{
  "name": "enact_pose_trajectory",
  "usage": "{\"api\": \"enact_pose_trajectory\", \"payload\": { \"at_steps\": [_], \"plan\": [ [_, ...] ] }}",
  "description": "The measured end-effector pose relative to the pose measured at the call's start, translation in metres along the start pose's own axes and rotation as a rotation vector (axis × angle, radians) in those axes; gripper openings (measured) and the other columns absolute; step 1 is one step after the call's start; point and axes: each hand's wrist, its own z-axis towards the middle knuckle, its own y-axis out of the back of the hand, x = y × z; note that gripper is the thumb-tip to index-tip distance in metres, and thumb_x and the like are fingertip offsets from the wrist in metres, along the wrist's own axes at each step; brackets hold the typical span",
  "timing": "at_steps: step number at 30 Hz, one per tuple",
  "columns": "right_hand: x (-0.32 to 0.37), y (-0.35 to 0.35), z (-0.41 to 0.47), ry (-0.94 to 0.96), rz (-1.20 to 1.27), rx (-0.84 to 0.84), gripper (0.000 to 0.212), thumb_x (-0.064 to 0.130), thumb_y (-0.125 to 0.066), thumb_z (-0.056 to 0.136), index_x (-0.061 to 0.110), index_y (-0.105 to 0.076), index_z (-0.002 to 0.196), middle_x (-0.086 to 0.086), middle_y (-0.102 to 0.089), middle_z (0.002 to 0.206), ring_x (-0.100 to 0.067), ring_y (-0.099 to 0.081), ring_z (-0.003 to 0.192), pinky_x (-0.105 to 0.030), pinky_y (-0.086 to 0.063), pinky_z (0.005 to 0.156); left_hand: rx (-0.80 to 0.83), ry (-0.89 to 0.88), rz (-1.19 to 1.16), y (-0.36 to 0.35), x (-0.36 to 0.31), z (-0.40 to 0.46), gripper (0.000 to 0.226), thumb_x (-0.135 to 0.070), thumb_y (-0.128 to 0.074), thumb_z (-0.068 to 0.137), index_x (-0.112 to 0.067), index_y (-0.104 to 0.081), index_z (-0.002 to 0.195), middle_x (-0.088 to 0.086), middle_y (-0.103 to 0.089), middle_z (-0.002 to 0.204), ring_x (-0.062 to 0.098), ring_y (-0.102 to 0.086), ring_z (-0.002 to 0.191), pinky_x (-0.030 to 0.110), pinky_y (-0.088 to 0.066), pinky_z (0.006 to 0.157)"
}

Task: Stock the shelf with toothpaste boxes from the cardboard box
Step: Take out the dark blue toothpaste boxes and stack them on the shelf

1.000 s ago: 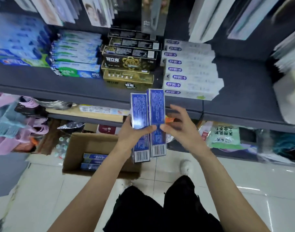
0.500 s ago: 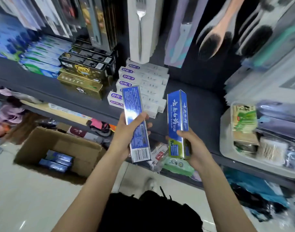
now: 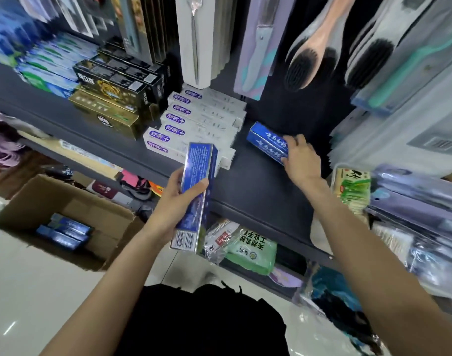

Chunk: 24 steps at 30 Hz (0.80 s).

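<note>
Right hand clasps blue toothpaste box, laying it flat on dark shelf, right of white stack. Left hand grips second box upright, near shelf edge. Cardboard box, floor left, holds several more. Judged early stage.

Retail shop aisle, toiletries section.
Dark shelf carries neat stacks of boxed toothpaste: white boxes, black-and-gold boxes, blue-green boxes. Packaged hairbrushes and a carded spoon hang above. Open cardboard box of blue stock on tiled floor; bagged goods on the lower shelf.
</note>
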Motion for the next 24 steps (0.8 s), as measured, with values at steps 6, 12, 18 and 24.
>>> {"api": "enact_pose_trajectory", "payload": {
  "at_steps": [6, 12, 18, 24],
  "plan": [
    [-0.020, -0.052, 0.064, -0.084, -0.043, -0.004, 0.066, -0.005, -0.058, 0.081, 0.023, -0.036, 0.136, -0.024, -0.039, 0.129, -0.043, -0.047, 0.105, -0.051, -0.042, 0.092, -0.071, 0.119, -0.054, -0.012, 0.004, 0.007, 0.049, -0.039, -0.061, 0.087, -0.028, -0.034, 0.126, 0.004, -0.064, 0.096, 0.016, -0.063, 0.064, 0.024, -0.053, 0.052],
    [-0.002, -0.040, 0.063, -0.008, 0.206, -0.166, 0.039, -0.003, -0.059, 0.078, 0.002, -0.055, 0.116, -0.027, -0.034, 0.141, -0.044, -0.035, 0.126, -0.047, -0.024, 0.110, -0.100, 0.157, -0.159, -0.019, -0.002, 0.022, 0.059, -0.032, -0.072, 0.079, -0.018, -0.037, 0.124, 0.004, -0.066, 0.083, 0.011, -0.065, 0.055, 0.025, -0.053, 0.051],
    [0.060, 0.021, -0.046, 0.258, 0.853, -0.087, 0.037, 0.010, -0.059, 0.088, 0.022, -0.056, 0.123, 0.001, -0.036, 0.139, -0.008, -0.031, 0.132, -0.011, -0.018, 0.104, 0.129, 0.264, -0.537, -0.027, 0.000, 0.040, 0.039, -0.039, -0.049, 0.090, -0.011, -0.056, 0.117, 0.007, -0.068, 0.095, 0.019, -0.068, 0.079, 0.031, -0.059, 0.062],
    [0.046, 0.031, -0.070, 0.164, 0.965, 0.051, 0.046, 0.020, -0.062, 0.089, 0.028, -0.045, 0.131, 0.008, -0.045, 0.132, -0.004, -0.048, 0.116, -0.030, -0.044, 0.099, 0.232, 0.414, -0.361, -0.039, 0.002, 0.047, 0.041, -0.046, -0.055, 0.085, -0.008, -0.064, 0.099, 0.006, -0.072, 0.077, 0.016, -0.068, 0.064, 0.032, -0.058, 0.070]
  ]
}}
